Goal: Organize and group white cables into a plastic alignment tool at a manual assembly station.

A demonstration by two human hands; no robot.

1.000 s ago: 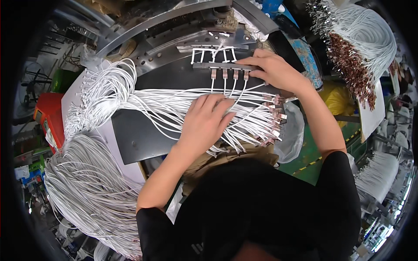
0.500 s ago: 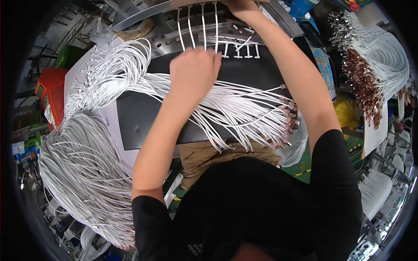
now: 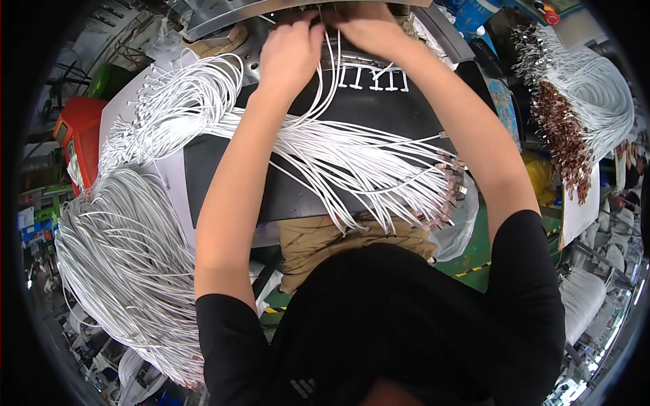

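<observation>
Under the edge of the metal machine, both my hands work close together. My left hand is closed, its fingertips curled at the tops of the white cables. From the right, my right hand reaches in with fingers pinched at the same cables; its fingertips are partly hidden under the metal edge. These cables hang in a curve between the hands and run down to a large white cable bundle across the black board. The bundle's right ends carry brownish metal plugs.
White moulded strips lie by the machine, right of the cables. A thick heap of grey-white cables hangs at left, near a red box. More bundled cables sit at far right. A clear plastic bag is beside my lap.
My left hand has moved up to the machine edge, and my right hand has come lower into view. The separate cables that hung straight from the machine now curve down between my hands.
</observation>
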